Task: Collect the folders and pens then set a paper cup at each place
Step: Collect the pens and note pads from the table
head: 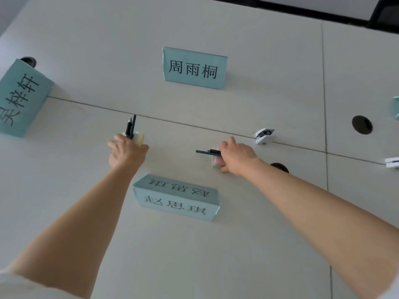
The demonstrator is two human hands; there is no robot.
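Observation:
My left hand point(126, 152) grips two dark pens point(131, 127) that stick up past its fingers, together with a pale yellow block point(139, 138) that looks like an eraser. My right hand point(237, 155) grips a dark pen and a teal pencil point(207, 152) that point left, and it also holds a pink block point(217, 161). Both hands are low over the white table point(194, 244), on either side of the near name card. No folders or paper cups are in view.
Three light blue name cards stand on the table: one near me point(176, 197), one further away point(194, 69), one at the left edge point(20, 98). Round cable holes point(362, 124) and white clips point(264, 135) lie to the right. A dark chair point(386, 16) is at the top right.

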